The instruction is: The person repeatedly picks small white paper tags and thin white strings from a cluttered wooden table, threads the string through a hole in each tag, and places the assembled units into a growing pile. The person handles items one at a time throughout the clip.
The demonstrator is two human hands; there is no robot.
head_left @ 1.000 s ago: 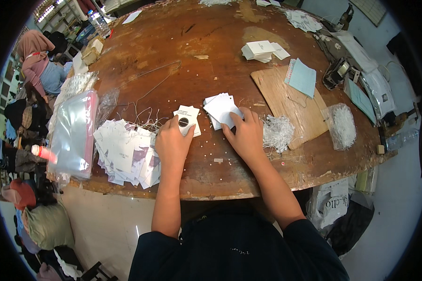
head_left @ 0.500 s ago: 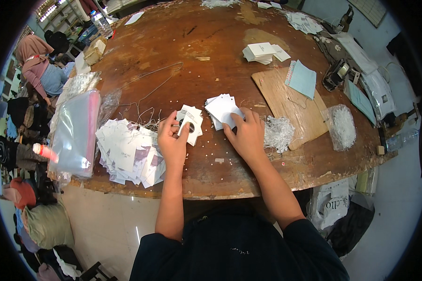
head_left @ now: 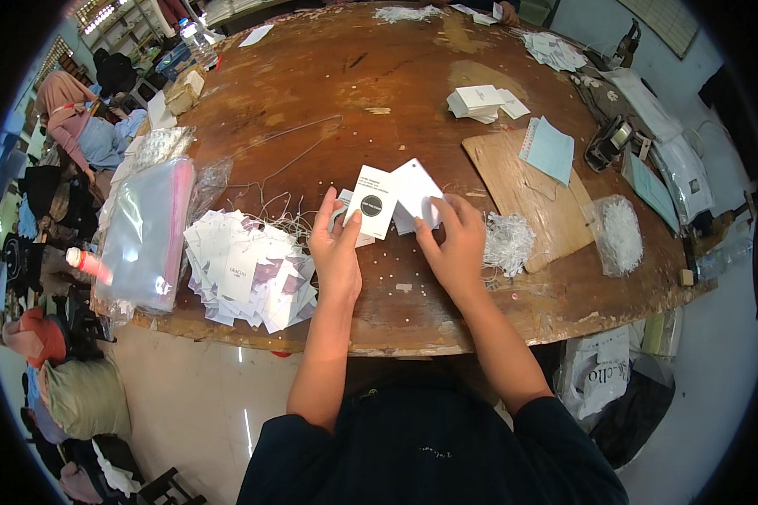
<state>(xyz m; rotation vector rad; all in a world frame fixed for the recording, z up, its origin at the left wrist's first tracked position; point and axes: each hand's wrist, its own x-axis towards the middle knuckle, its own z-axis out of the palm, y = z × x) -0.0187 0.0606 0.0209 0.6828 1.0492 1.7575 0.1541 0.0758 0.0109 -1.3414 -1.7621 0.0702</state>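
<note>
We see both hands now raised off tabletop point(head_left: 413, 101): left hand point(head_left: 337, 252) pinches black-dot tag point(head_left: 372, 202), right hand point(head_left: 456, 244) grips blank white tag point(head_left: 417, 187), possibly several. Pairing under way.

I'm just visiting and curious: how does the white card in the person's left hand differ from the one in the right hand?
The left-hand card shows a black round mark and print; the right-hand card shows a plain white face. The left hand holds its card nearly upright as a rectangle, while the right hand holds its card turned cornerwise like a diamond. Both are small white tags of similar size, overlapping above the wooden table.
</note>
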